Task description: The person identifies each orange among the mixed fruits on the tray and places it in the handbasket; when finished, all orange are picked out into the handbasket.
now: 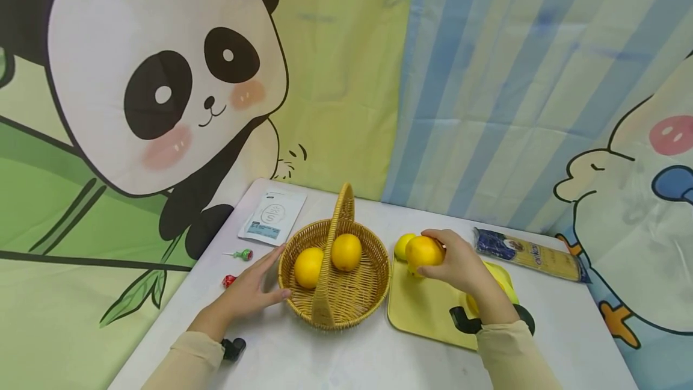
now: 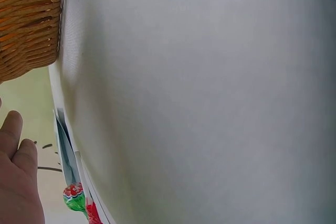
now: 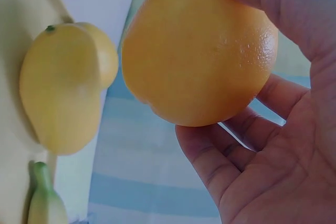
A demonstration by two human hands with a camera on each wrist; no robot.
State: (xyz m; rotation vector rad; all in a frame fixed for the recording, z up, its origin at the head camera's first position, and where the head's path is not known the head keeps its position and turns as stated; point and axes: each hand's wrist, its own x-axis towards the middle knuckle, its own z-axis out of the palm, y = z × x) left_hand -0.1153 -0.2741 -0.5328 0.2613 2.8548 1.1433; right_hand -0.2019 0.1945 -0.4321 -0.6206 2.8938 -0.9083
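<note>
My right hand [image 1: 460,263] grips an orange [image 1: 424,252] above the yellow tray [image 1: 428,312]. The right wrist view shows this orange [image 3: 199,51] between the thumb and the curled fingers. Beneath it on the tray lie yellow fruits [image 3: 60,90], one partly behind another, and what looks like a banana [image 3: 47,203]. My left hand [image 1: 243,294] is spread at the left side of a wicker basket [image 1: 360,300], thumb and fingers near its rim; whether they touch it I cannot tell. Inside the basket sit two oranges, one [image 1: 309,268] left of the arched handle and another [image 1: 346,252] beside it.
A white pouch [image 1: 273,215] lies behind the left hand, with a green lollipop [image 1: 246,254] and a red one [image 1: 229,281] nearer. Behind the tray is a pack of spaghetti [image 1: 533,254]. A cartoon-printed cloth [image 1: 346,77] hangs at the table's back edge.
</note>
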